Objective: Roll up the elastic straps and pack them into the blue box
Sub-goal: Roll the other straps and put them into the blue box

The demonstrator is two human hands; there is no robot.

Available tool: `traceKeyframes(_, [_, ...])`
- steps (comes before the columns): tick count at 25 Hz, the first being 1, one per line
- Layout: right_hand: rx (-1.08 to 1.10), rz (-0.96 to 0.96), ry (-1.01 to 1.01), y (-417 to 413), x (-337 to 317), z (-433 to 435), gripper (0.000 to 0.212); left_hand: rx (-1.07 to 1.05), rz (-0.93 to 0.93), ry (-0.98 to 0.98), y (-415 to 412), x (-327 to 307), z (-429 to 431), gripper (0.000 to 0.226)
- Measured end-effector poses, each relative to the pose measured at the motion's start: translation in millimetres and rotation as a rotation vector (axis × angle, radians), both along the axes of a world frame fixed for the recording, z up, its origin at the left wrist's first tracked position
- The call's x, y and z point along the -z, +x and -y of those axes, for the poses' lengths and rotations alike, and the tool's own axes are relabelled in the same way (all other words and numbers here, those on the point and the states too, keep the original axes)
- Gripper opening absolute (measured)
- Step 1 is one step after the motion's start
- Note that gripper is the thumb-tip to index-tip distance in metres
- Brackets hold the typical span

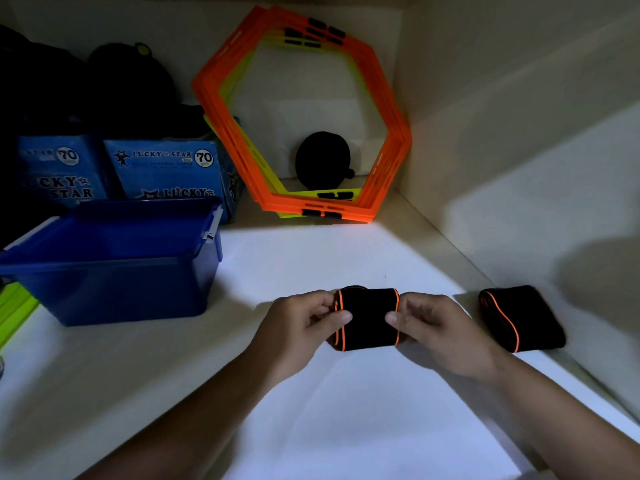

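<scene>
Before "LUCKY STAR" boxes [166, 168], left hand [301, 327] and right hand [436, 327] pinch rolled strap [367, 318]

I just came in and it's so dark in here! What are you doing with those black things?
A person is rolling up a black elastic strap with orange edging, holding one end in the left hand and the other in the right hand, just above the white shelf. A second strap lies by the right hand, waiting. The blue box sits open on the left, and no strap shows inside it.
</scene>
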State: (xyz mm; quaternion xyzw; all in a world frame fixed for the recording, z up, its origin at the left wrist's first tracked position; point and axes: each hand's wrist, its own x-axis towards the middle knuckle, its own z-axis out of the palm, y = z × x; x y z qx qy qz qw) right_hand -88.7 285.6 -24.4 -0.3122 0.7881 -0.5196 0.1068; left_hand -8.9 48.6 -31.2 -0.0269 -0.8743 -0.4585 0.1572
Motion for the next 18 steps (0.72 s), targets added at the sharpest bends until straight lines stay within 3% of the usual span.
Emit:
traceKeyframes(2, [0.108,0.028,0.0,-1.0,0.0,8.4,0.031,-0.125,0.022,-0.041,-8.3,1.8,-2.1,0.02])
traceKeyframes(5, [0.301,-0.001,0.062,-3.3,1.2,20.3,0.019,-0.308,0.077,-0.159,-17.6,1.4,-1.5,0.033])
traceKeyframes(9, [0.307,-0.009,0.218,-7.2,-4.3,24.6,0.034,-0.292,0.133,-0.207,-20.8,-4.6,-6.7,0.032])
traceKeyframes(12, [0.345,-0.048,0.277,-6.7,-6.8,27.3,0.041,-0.256,0.172,-0.067,-20.4,-9.1,-12.9,0.029])
traceKeyframes(18, [0.389,-0.341,0.415,-4.1,-12.1,39.1,0.04,-0.219,0.202,0.144,-7.5,4.8,-20.1,0.041])
